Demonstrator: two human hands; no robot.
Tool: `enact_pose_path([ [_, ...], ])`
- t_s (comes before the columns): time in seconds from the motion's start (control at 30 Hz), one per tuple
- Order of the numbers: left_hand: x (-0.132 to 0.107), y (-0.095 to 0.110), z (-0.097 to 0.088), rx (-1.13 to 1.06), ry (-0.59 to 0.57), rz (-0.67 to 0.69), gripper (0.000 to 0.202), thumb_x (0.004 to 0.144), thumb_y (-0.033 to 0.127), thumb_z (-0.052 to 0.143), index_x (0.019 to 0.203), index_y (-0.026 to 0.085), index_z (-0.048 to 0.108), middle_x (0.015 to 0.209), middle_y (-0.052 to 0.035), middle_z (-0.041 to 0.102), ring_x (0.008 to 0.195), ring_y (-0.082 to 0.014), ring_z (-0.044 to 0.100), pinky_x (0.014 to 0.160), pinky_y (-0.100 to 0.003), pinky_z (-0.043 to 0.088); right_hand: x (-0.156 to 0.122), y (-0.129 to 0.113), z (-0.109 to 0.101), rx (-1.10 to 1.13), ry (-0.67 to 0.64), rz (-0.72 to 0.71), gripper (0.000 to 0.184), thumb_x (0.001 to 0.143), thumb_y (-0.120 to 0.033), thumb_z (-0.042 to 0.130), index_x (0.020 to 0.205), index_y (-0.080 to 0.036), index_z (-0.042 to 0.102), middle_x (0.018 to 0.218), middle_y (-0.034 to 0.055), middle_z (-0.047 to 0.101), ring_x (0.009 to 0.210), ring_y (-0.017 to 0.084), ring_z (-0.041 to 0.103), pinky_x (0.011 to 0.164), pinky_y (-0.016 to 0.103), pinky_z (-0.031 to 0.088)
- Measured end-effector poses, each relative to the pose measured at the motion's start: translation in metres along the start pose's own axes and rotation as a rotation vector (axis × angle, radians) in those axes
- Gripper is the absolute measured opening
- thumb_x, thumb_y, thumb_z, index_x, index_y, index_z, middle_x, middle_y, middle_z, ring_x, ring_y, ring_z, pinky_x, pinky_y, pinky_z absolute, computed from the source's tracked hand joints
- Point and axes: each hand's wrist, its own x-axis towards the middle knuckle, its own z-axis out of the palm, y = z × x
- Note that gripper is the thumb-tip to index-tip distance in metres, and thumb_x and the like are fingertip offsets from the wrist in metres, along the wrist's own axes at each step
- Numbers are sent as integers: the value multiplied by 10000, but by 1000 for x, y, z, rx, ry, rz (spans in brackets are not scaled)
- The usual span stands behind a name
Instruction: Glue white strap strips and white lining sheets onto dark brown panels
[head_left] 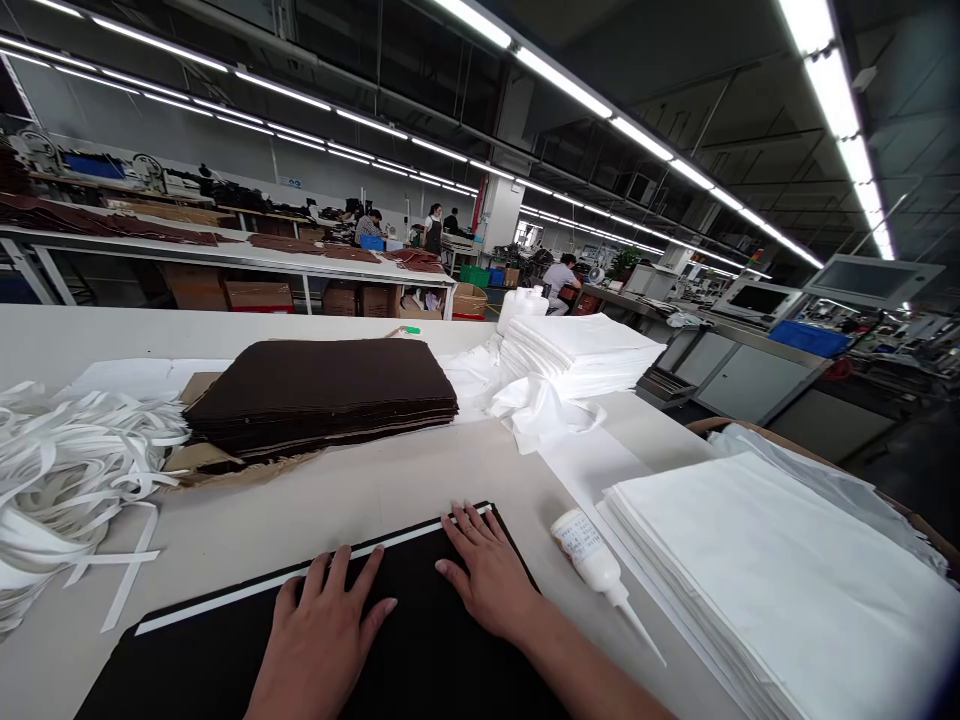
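Note:
A dark brown sheet point(420, 660) lies flat on the white table in front of me, with a narrow white strip point(300, 577) running along its far edge. My left hand point(326, 630) rests palm down on the sheet, fingers spread, fingertips just short of the strip. My right hand point(486, 570) lies flat on the sheet too, its fingertips touching the strip's right end. Neither hand holds anything.
A white glue bottle point(596, 565) lies on its side right of the sheet. A stack of white sheets point(780, 580) sits at the right, a stack of dark brown sheets point(322, 390) beyond, loose white strips point(67, 470) at the left. People work at distant benches.

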Motion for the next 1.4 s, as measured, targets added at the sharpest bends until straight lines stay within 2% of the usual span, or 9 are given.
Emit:
enact_pose_path([
  [0.1, 3, 2, -3, -34, -2, -33, 530, 977, 521, 499, 1452, 290, 542, 1401, -173, 579, 1294, -390, 502, 1035, -579, 424, -1, 0, 0, 10, 1, 4, 620, 1061, -562, 316, 1602, -262, 273, 1671, 48, 199, 1565, 242, 132, 1283, 527, 116],
  [0.17, 7, 7, -1, -85, 8, -22, 592, 968, 586, 482, 1431, 229, 571, 1439, -171, 562, 1348, -372, 484, 1085, -559, 431, -1, -1, 0, 11, 4, 1, 623, 1059, -567, 316, 1603, -265, 270, 1671, 49, 197, 1565, 243, 132, 1282, 530, 115],
  [0.27, 15, 18, 7, -192, 11, 119, 688, 990, 640, 385, 1511, 197, 453, 1600, -108, 412, 1476, -303, 383, 1182, -504, 412, -1, -2, 0, 9, 16, -8, 619, 1059, -566, 319, 1600, -266, 282, 1668, 49, 206, 1563, 249, 140, 1281, 540, 123],
  [0.4, 22, 30, 14, -280, -43, 283, 652, 1008, 650, 314, 1559, 302, 311, 1634, -18, 300, 1512, -292, 321, 1212, -596, 375, -2, -1, 0, 3, 41, 1, 677, 1053, -555, 348, 1609, -183, 247, 1662, 87, 214, 1558, 253, 170, 1283, 518, 162],
  [0.7, 20, 31, 2, -328, -115, 251, 623, 1016, 641, 290, 1552, 322, 275, 1638, -5, 229, 1529, -291, 257, 1244, -627, 304, -5, 18, -7, -81, 78, 166, 730, 1042, -575, 345, 1573, -74, 335, 1640, 159, 252, 1544, 321, 203, 1266, 539, 209],
  [0.9, 21, 31, 2, -315, -120, 255, 625, 1015, 644, 283, 1552, 323, 278, 1635, 5, 235, 1529, -291, 258, 1242, -633, 308, -2, 12, -4, -60, 70, 54, 694, 1049, -546, 357, 1592, -117, 294, 1646, 117, 271, 1547, 280, 213, 1279, 496, 193],
  [1.07, 20, 30, 5, -315, -86, 267, 613, 1019, 626, 316, 1553, 327, 279, 1634, 0, 255, 1524, -300, 278, 1230, -637, 333, -2, 11, 0, -52, 79, 78, 677, 1056, -532, 332, 1576, -99, 329, 1632, 129, 313, 1542, 270, 236, 1286, 488, 169],
  [1.23, 20, 29, 7, -337, -101, 265, 617, 1018, 630, 321, 1559, 340, 271, 1640, 9, 245, 1531, -299, 255, 1244, -637, 306, 1, 5, 2, -62, 81, 99, 682, 1056, -528, 337, 1578, -89, 325, 1641, 150, 274, 1547, 310, 204, 1283, 530, 154],
  [1.4, 18, 29, 2, -364, -161, 241, 667, 1019, 632, 291, 1572, 260, 266, 1645, -1, 216, 1541, -278, 216, 1263, -602, 284, 9, -12, 9, 16, 8, -110, 596, 1070, -485, 315, 1602, -215, 292, 1668, 43, 225, 1564, 256, 147, 1293, 503, 124],
])
